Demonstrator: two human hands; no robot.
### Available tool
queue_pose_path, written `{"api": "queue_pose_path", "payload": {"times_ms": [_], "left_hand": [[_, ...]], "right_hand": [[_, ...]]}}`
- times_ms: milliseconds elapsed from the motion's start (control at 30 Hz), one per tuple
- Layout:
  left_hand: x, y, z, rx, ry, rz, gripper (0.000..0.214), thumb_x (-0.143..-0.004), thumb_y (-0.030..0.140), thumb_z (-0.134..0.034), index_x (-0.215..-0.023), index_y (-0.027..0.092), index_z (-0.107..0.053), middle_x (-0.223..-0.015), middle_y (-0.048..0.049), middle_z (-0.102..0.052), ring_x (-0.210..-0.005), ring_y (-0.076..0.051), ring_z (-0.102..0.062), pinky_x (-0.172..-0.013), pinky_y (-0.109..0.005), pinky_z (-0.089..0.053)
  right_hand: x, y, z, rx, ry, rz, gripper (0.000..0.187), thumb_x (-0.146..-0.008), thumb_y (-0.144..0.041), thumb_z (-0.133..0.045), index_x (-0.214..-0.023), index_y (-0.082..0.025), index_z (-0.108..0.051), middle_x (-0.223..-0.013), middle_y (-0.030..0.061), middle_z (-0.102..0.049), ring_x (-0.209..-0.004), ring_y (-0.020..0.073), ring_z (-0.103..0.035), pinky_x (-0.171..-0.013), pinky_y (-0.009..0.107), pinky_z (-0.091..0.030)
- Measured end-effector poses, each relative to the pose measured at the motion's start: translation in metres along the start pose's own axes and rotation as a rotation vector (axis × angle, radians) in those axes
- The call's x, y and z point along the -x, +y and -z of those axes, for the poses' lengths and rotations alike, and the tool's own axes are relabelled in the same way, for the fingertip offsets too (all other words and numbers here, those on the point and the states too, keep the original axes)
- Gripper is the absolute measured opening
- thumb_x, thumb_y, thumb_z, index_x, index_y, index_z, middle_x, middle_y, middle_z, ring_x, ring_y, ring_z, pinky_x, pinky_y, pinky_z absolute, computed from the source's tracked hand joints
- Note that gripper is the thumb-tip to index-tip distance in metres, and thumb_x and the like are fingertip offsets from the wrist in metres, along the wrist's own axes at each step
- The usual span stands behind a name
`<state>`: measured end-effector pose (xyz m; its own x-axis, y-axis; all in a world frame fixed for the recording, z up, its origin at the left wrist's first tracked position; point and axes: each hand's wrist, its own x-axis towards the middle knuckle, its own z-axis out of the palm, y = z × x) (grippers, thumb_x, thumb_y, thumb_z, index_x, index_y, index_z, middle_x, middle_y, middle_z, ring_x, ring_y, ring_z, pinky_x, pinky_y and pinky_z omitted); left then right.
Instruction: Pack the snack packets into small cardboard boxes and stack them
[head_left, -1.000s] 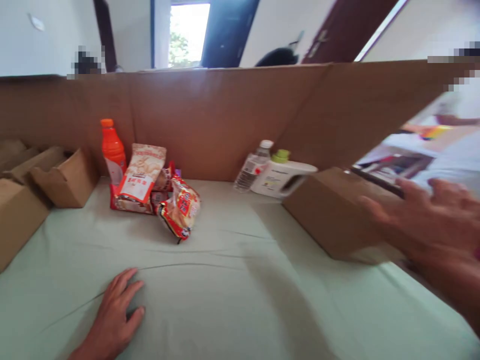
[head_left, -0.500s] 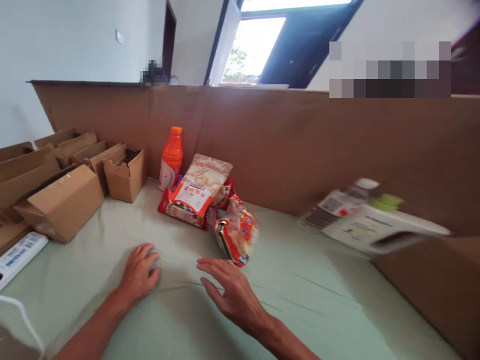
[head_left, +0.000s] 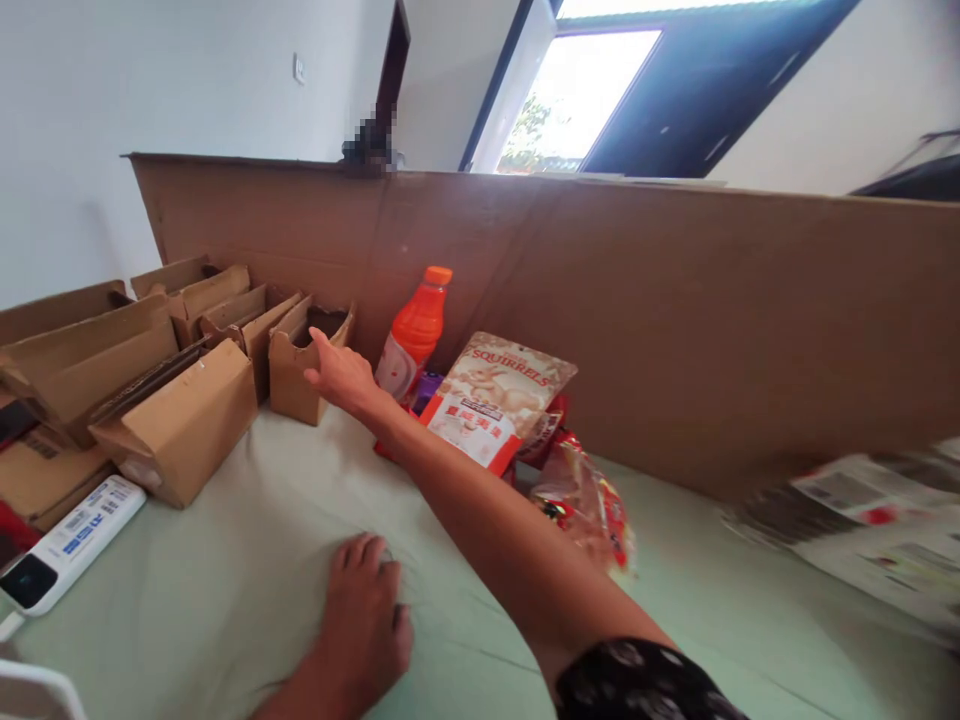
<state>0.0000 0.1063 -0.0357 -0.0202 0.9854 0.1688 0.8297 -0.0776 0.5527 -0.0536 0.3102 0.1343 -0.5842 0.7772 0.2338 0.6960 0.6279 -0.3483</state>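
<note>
My right hand [head_left: 341, 372] reaches across to a small cardboard box [head_left: 296, 385], index finger stretched out over its front edge and thumb apart below. Whether the finger touches the box, I cannot tell. My left hand [head_left: 367, 610] rests on the green cloth [head_left: 285, 510], fingers loosely bent and holding nothing. Beside my right wrist stands an orange drink bottle [head_left: 416, 330]. A snack bag marked "SQUIRRELS" [head_left: 506, 385] lies to the right of it on other packets, partly hidden by my forearm. A red and clear food packet [head_left: 592, 500] is beyond that forearm.
Several open cardboard boxes [head_left: 180, 410] stand along the left. A white device with a label [head_left: 79, 535] lies in front of them. A cardboard wall [head_left: 637, 300] runs along the back. At the right edge, a blurred bottle [head_left: 832, 500] lies by a white container [head_left: 900, 560].
My right hand has moved from above the cloth near the red packet forward and left to the small box. The view has turned left; my left hand stays low on the cloth.
</note>
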Motion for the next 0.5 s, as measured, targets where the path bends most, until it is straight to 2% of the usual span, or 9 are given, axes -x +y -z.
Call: {"api": "queue_pose_path", "payload": {"times_ms": [100,167,233,333,400,500], "left_hand": [[-0.001,-0.004,-0.010,0.078,0.116,0.004,0.030,-0.072,0.012,-0.059,-0.100,0.012,-0.071,-0.128,-0.0197,-0.065,-0.122,-0.036,-0.058,-0.109,-0.057,-0.044],[-0.004,-0.009,-0.010,0.204,0.318,0.030,0.033,-0.076,0.013,-0.056,-0.106,0.014,-0.069,-0.126,-0.0198,-0.065,-0.119,-0.034,-0.060,-0.105,-0.056,-0.047],[-0.009,-0.017,0.000,0.374,0.572,0.095,0.036,-0.085,0.018,-0.052,-0.118,0.016,-0.065,-0.133,-0.0191,-0.060,-0.125,-0.032,-0.057,-0.107,-0.053,-0.046],[-0.015,-0.030,0.031,0.638,0.904,0.260,0.043,-0.091,0.035,-0.053,-0.131,0.020,-0.055,-0.144,-0.0167,-0.052,-0.135,-0.029,-0.049,-0.113,-0.049,-0.039],[-0.018,-0.039,0.054,0.814,1.060,0.427,0.048,-0.090,0.043,-0.053,-0.132,0.020,-0.054,-0.142,-0.0153,-0.053,-0.133,-0.029,-0.050,-0.113,-0.045,-0.037],[-0.022,-0.052,0.077,0.875,1.161,0.521,0.054,-0.092,0.052,-0.042,-0.133,0.018,-0.050,-0.139,-0.0142,-0.051,-0.132,-0.028,-0.048,-0.113,-0.044,-0.034]], "right_hand": [[-0.017,-0.006,-0.003,0.008,-0.006,-0.047,0.038,-0.089,-0.016,-0.056,-0.126,-0.017,-0.063,-0.115,0.0184,-0.072,-0.106,0.0316,-0.068,-0.084,0.039,-0.050],[-0.010,-0.002,-0.002,-0.009,0.002,-0.055,0.026,-0.088,-0.014,-0.054,-0.110,-0.018,-0.068,-0.110,0.0156,-0.073,-0.103,0.0293,-0.068,-0.082,0.036,-0.049],[0.010,0.006,0.003,-0.045,0.014,-0.035,0.018,-0.087,-0.015,-0.055,-0.099,-0.020,-0.067,-0.102,0.0116,-0.074,-0.098,0.0269,-0.068,-0.080,0.033,-0.047],[0.065,0.027,0.018,-0.133,0.015,0.023,0.009,-0.086,-0.018,-0.055,-0.089,-0.021,-0.063,-0.088,0.0049,-0.073,-0.085,0.0215,-0.067,-0.073,0.028,-0.046],[0.112,0.045,0.031,-0.196,-0.007,0.055,0.006,-0.084,-0.020,-0.054,-0.083,-0.021,-0.060,-0.077,0.0011,-0.069,-0.074,0.0176,-0.065,-0.067,0.025,-0.046],[0.191,0.075,0.055,-0.296,-0.016,0.081,0.006,-0.080,-0.021,-0.054,-0.076,-0.021,-0.059,-0.070,-0.0009,-0.066,-0.067,0.0154,-0.063,-0.063,0.024,-0.047]]}}
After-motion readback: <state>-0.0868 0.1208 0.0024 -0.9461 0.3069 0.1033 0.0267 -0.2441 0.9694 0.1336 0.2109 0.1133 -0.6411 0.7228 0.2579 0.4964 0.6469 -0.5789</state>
